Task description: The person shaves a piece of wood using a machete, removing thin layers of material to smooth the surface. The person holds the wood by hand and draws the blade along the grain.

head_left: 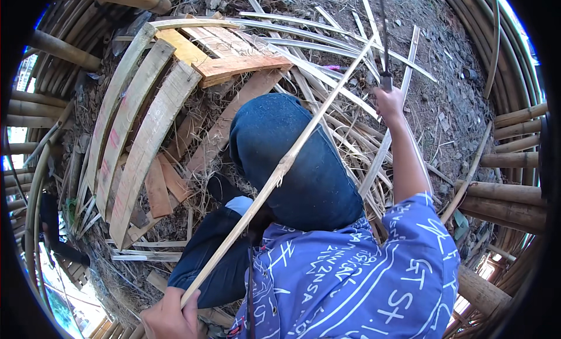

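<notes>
My left hand (pixel 170 314), low at the left, is closed around the lower end of a long pale bamboo strip (pixel 248 213). The strip runs diagonally over my bent knee, with a rough, splintered node near its middle. Its far end reaches up near the blade. My right hand (pixel 390 107), arm stretched forward at the right, grips the handle of a long, thin, dark-bladed knife (pixel 384 52). The blade points away from me and looks narrow, seen nearly edge-on. My right hand is apart from the strip.
A wooden pallet-like crate (pixel 155 114) of planks stands at the left, with shavings on top. Split bamboo strips (pixel 327 44) and curled shavings litter the earth floor ahead. Bamboo poles (pixel 505 159) form walls on both sides.
</notes>
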`<state>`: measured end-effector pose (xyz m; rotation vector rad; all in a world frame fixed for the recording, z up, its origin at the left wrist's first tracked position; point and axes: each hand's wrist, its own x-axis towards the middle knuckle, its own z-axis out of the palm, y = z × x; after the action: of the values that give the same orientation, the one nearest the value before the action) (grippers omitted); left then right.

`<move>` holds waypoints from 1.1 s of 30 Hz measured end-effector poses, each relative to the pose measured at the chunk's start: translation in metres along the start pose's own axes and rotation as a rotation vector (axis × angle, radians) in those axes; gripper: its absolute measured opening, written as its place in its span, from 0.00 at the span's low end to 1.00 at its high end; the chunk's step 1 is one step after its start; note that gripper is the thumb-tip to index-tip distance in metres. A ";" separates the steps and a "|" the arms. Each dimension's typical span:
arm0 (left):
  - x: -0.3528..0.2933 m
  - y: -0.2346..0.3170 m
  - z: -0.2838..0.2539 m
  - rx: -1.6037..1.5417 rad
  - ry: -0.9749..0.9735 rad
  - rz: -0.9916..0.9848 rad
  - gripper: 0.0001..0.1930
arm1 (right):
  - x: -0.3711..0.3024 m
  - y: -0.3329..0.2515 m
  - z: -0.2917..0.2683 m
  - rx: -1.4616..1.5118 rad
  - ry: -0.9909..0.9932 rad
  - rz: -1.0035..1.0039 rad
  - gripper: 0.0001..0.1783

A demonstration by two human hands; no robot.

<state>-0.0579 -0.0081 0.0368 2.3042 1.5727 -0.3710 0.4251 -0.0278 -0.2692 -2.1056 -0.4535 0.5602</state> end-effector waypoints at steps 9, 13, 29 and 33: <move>0.005 0.006 -0.001 0.023 0.019 -0.027 0.07 | -0.092 -0.047 -0.008 -0.074 -0.150 -0.508 0.08; -0.005 0.006 0.000 0.084 0.087 0.042 0.07 | -0.090 -0.065 0.007 -0.262 -0.261 -0.389 0.10; -0.010 -0.010 -0.010 -0.011 -0.028 0.013 0.08 | -0.020 -0.007 0.000 -0.366 -0.215 -0.145 0.12; -0.009 -0.008 -0.010 0.002 -0.017 -0.039 0.11 | -0.001 0.014 -0.004 -0.380 -0.179 -0.049 0.14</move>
<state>-0.0684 -0.0090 0.0485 2.2684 1.6119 -0.4011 0.4279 -0.0387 -0.2783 -2.4054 -0.7612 0.6790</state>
